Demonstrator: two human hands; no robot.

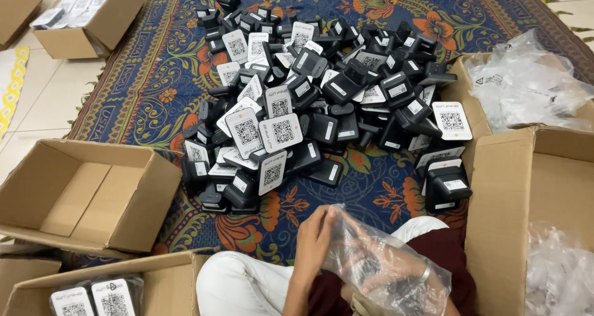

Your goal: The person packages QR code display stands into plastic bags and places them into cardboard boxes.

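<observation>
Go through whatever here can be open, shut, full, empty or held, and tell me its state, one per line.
Clear bag: held in both hands, a dark device inside.
Left hand: gripping the bag's edge.
Right hand: inside the bag.
Left box: open, empty.
Near box: open, holds bagged devices.
Right box: open, holds plastic bags.
Device pile: loose on the rug.

Crinkled clear plastic bag (383,260) around 1 black device (365,268), above lap.

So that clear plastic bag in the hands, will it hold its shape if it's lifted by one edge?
Probably not. The clear plastic bag is crumpled and creased around the right hand, so it looks thin and floppy. Its glossy film may slip where the left hand grips its edge. It seems very light; the dark device inside would likely make it sag.
</observation>
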